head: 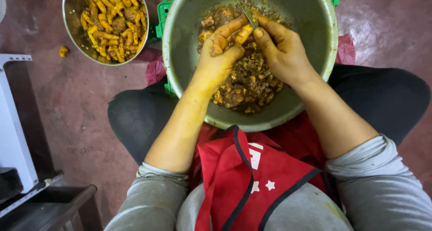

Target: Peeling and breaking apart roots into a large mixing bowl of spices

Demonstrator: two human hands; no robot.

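Note:
My left hand (218, 55) grips an orange turmeric root (243, 33) over a large metal bowl (288, 114). My right hand (281, 49) holds a small knife (248, 15), its blade resting against the root. Both hands are stained yellow. The bowl holds a heap of brown unpeeled roots and peelings (247, 85) beneath my hands. It sits between my knees on a green crate (163, 11).
A second metal bowl (72, 15) at the upper left is filled with peeled orange roots (113, 22). One loose root piece (63, 51) lies on the reddish floor. A white frame (13, 136) and dark wooden furniture (54, 208) stand at the left. A red apron (247, 177) covers my lap.

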